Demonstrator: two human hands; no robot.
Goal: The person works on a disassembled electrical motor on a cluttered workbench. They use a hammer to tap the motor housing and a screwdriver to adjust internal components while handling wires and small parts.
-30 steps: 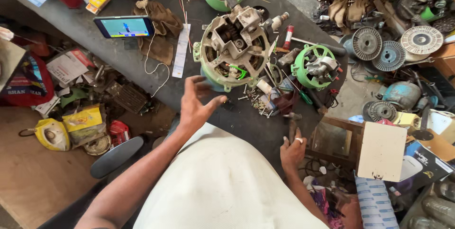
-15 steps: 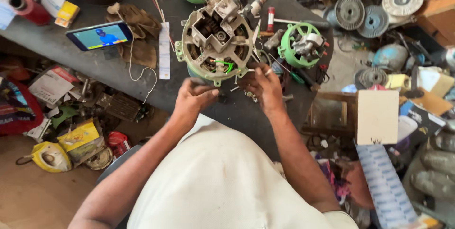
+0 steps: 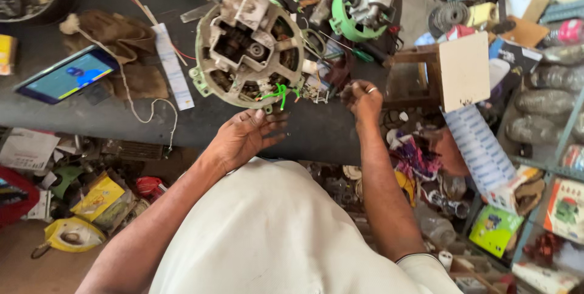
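Resting open and empty just below the motor housing [image 3: 252,47] at upper centre, the left hand [image 3: 243,139] seems to steady the work, while the right hand [image 3: 362,99] pinches near the loose wires [image 3: 316,90], so next calls for fine grasp.

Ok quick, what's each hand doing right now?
Left hand: open, empty, fingertips by the motor.
Right hand: fingers curled near the wires; can't tell if it holds anything.
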